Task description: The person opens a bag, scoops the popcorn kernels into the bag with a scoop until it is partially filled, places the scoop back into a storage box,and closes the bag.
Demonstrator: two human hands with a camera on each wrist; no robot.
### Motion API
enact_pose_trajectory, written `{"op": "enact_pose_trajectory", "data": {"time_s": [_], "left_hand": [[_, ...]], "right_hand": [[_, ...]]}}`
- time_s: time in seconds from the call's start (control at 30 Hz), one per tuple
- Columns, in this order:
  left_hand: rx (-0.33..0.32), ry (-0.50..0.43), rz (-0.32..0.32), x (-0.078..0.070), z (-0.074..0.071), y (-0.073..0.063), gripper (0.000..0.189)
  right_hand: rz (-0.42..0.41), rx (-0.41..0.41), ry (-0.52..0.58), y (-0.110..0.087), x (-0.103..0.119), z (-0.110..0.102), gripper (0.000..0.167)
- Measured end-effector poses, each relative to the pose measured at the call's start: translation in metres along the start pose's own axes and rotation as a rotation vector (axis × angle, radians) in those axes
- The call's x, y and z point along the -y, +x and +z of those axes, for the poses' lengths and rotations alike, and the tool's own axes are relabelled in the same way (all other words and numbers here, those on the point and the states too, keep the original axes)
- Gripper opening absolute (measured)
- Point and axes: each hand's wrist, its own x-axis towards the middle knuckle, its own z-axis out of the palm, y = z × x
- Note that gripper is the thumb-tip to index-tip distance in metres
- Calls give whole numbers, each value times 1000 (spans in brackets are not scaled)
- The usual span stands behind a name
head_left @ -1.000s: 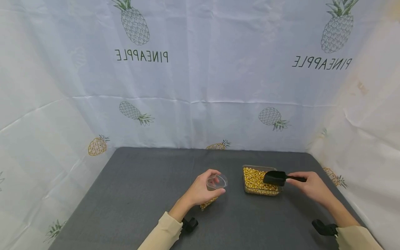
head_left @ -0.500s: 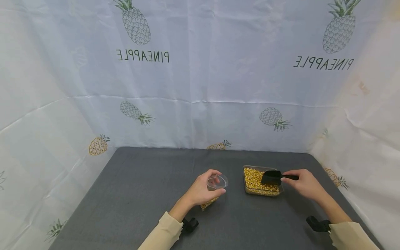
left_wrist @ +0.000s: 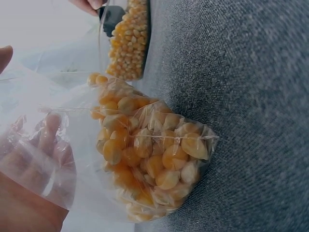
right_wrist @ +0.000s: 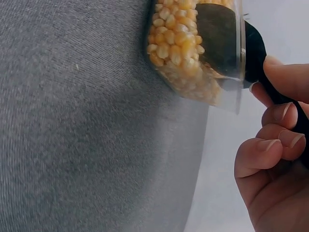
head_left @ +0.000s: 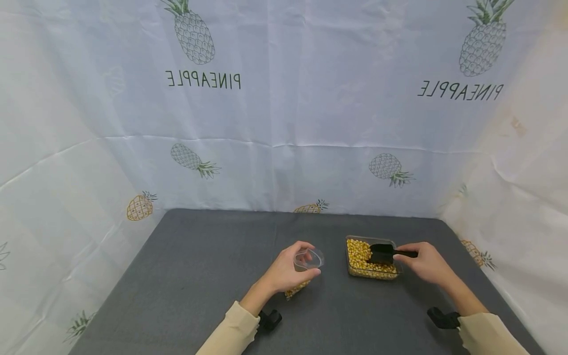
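A clear plastic bag point(left_wrist: 149, 154) with corn kernels in its bottom stands on the grey cloth. My left hand point(head_left: 286, 270) holds the bag near its top, thumb and fingers spread around the mouth, which gapes round. To the right, a clear rectangular container point(head_left: 352, 271) is filled with yellow corn kernels point(head_left: 358, 252). My right hand point(head_left: 423, 261) grips the handle of a black scoop point(head_left: 381, 253) at the container's right side. The scoop's head is down among the kernels, its front edge hidden by them. In the right wrist view, the scoop point(right_wrist: 219, 38) shows through the container's wall.
A dark grey cloth covers the table point(head_left: 213, 266). White curtains point(head_left: 284, 98) printed with pineapples enclose it at the back and sides. A black wrist mount point(head_left: 443, 318) juts from the right wrist, and another mount point(head_left: 269, 320) from the left.
My right hand has moved left, pushing the scoop further across and down into the kernels. My left hand and the bag have stayed in place.
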Motion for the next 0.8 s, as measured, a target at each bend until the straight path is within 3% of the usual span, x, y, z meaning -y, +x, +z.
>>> {"op": "enact_pose_trajectory", "data": {"time_s": [0.33, 0.57, 0.8], "left_hand": [[-3, 3, -1, 2, 0, 0, 53], [-2, 11, -3, 1, -1, 0, 54], [-1, 5, -5, 1, -1, 1, 55]], "right_hand": [[32, 30, 62, 7, -3, 10, 40], [7, 17, 66, 12, -7, 17, 38], [51, 12, 97, 10, -11, 21, 42]]}}
